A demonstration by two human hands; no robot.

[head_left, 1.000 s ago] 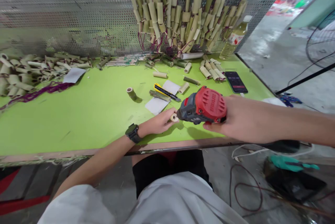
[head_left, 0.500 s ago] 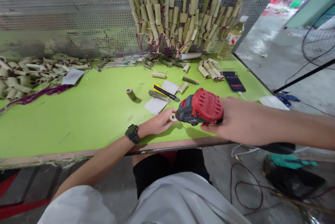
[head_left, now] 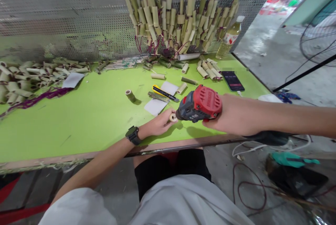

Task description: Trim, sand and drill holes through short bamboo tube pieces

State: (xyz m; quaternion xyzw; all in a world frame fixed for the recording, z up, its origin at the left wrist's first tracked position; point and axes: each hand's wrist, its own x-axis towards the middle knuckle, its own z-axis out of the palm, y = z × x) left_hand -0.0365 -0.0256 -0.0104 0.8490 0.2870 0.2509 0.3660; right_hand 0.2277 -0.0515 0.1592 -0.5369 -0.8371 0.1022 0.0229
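Note:
My right hand (head_left: pixel 231 117) is wrapped round a red and grey power drill (head_left: pixel 200 104), its nose pointing left just above the green table (head_left: pixel 86 113). The drill's tip meets the end of a short bamboo tube (head_left: pixel 172 117). My left hand (head_left: pixel 157 124), with a black watch at the wrist, pinches that tube and holds it down on the table near the front edge.
Behind my hands lie a yellow utility knife (head_left: pixel 164 92), white paper squares (head_left: pixel 155 106) and a loose bamboo piece (head_left: pixel 130 95). A phone (head_left: pixel 232 80) lies at the right. Bamboo tubes hang in a bundle (head_left: pixel 178 18) on the perforated metal wall; more are piled far left (head_left: pixel 23 77). A bottle (head_left: pixel 228 42) stands at the back right.
Both hands, the drill and the tube stay together in the same place; the view has shifted slightly, and the drill has edged a little to the left.

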